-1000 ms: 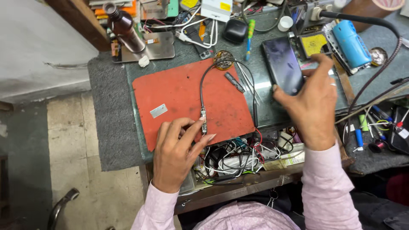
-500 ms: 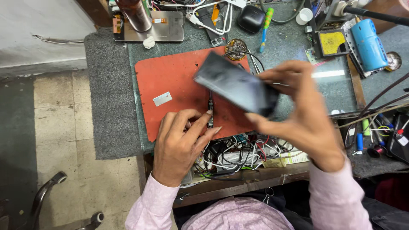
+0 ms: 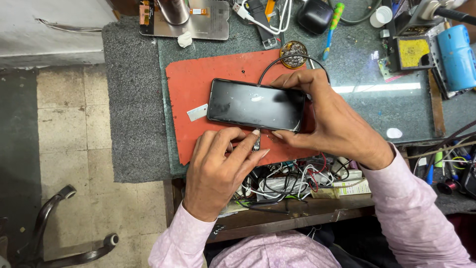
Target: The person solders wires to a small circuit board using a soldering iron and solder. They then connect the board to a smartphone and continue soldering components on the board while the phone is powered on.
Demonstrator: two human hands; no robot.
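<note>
A black smartphone (image 3: pixel 255 104) lies crosswise over the red work mat (image 3: pixel 191 82), screen up and dark. My right hand (image 3: pixel 329 116) grips its right end, thumb under the lower edge and fingers over the top. My left hand (image 3: pixel 218 166) pinches the metal plug of a black cable (image 3: pixel 256 144) just below the phone's lower edge. The cable (image 3: pixel 270 67) arcs up behind the phone. A small silver strip (image 3: pixel 197 112) rests on the mat to the phone's left.
A phone screen panel (image 3: pixel 208 25) and a metal cylinder (image 3: pixel 173 10) sit at the back left. A solder tin (image 3: pixel 293 53), a yellow sponge holder (image 3: pixel 413 53) and a blue cylinder (image 3: pixel 456 57) stand to the right. Tangled wires (image 3: pixel 292 181) fill the shelf below the desk edge.
My right hand has brought the phone from the right of the bench down across the mat, turning it level. My left hand kept hold of the cable plug, which now sits at the phone's lower edge.
</note>
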